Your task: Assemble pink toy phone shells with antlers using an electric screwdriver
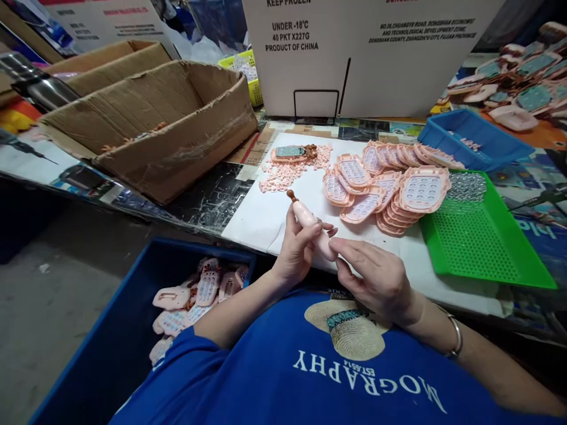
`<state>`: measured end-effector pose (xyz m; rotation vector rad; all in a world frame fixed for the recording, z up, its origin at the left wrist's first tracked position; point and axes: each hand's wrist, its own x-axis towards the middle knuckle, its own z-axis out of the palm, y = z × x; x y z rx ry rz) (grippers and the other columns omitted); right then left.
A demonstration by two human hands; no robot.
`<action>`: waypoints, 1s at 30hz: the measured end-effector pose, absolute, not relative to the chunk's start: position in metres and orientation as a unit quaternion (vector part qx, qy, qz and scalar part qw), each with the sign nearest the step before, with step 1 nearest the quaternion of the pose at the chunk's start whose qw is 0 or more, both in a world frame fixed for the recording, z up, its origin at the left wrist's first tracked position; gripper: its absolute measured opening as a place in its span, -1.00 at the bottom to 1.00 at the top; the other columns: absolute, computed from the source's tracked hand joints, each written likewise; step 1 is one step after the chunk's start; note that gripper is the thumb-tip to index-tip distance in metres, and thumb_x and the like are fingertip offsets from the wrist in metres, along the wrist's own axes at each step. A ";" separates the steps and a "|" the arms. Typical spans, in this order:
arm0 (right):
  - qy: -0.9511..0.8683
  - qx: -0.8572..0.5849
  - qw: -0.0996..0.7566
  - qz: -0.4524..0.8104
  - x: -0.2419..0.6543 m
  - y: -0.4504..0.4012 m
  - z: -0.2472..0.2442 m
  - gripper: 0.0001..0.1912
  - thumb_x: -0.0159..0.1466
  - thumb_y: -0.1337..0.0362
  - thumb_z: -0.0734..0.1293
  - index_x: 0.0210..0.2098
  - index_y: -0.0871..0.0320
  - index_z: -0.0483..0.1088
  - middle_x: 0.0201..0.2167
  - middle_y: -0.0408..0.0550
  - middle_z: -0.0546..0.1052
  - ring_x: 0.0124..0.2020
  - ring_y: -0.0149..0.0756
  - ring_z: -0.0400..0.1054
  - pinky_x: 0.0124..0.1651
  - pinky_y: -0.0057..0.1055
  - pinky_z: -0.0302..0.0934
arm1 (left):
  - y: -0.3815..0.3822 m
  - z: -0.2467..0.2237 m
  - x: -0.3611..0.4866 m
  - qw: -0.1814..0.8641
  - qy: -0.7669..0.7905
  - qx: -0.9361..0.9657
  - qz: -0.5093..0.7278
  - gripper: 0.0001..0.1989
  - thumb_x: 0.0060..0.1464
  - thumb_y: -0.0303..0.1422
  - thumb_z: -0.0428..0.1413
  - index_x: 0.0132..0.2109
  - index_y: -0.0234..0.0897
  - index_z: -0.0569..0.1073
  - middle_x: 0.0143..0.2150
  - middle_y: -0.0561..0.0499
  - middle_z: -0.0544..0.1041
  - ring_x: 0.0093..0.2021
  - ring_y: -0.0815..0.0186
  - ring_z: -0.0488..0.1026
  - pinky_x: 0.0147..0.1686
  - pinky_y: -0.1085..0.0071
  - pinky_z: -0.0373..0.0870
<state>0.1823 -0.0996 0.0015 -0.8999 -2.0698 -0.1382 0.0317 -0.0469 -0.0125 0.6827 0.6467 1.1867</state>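
Note:
In front of my body, my left hand (295, 248) is wrapped round a pale pink toy phone (305, 217), seen nearly edge-on, with a brown knob (290, 194) at its upper end. My right hand (376, 274) has its thumb and fingertips closed on the toy's lower end. Beyond the hands, on the white board (248, 219), a pink shell with a green circuit board (289, 152) lies on loose small pink parts (281, 177). Right of them are stacked pink keypad shells (423, 189). The toy's front face is hidden from view.
A green perforated tray (482, 236) with small metal pieces stands at the right, below a blue bin (478, 141). A cardboard box (177, 136) is at the left. Low beside me, a blue crate (110, 330) holds several toy phones (207, 287). Screwdriver-like tools lie at both sides.

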 end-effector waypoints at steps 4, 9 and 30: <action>-0.833 -0.360 0.419 -0.040 0.181 -0.103 0.001 -0.57 0.34 0.52 0.26 0.18 0.23 0.33 -0.11 0.13 0.61 -0.09 -0.23 0.56 -0.03 -0.33 0.54 | -0.049 -0.013 0.028 0.727 0.291 0.307 0.541 -0.37 -0.11 -0.31 0.35 0.06 -0.11 0.21 -0.27 0.17 0.44 -0.22 0.30 0.55 0.07 0.11 0.44; -0.840 -0.370 0.398 -0.005 0.180 -0.106 0.004 -0.58 0.35 0.51 0.26 0.20 0.27 0.30 -0.03 0.18 0.59 -0.01 -0.20 0.54 0.05 -0.29 0.52 | -0.051 -0.015 0.024 0.727 0.296 0.324 0.528 -0.30 -0.10 -0.29 0.33 0.14 -0.11 0.18 -0.29 0.13 0.50 -0.17 0.21 0.57 0.01 0.13 0.43; -0.850 -0.339 0.401 0.041 0.184 -0.119 -0.001 -0.49 0.35 0.53 0.24 0.27 0.21 0.27 0.06 0.17 0.54 0.08 -0.22 0.49 0.10 -0.27 0.49 | -0.060 -0.025 -0.003 0.745 0.300 0.407 0.436 -0.11 -0.17 -0.29 0.42 0.25 0.00 0.15 0.06 -0.05 0.41 0.00 0.06 0.56 0.02 0.05 0.46</action>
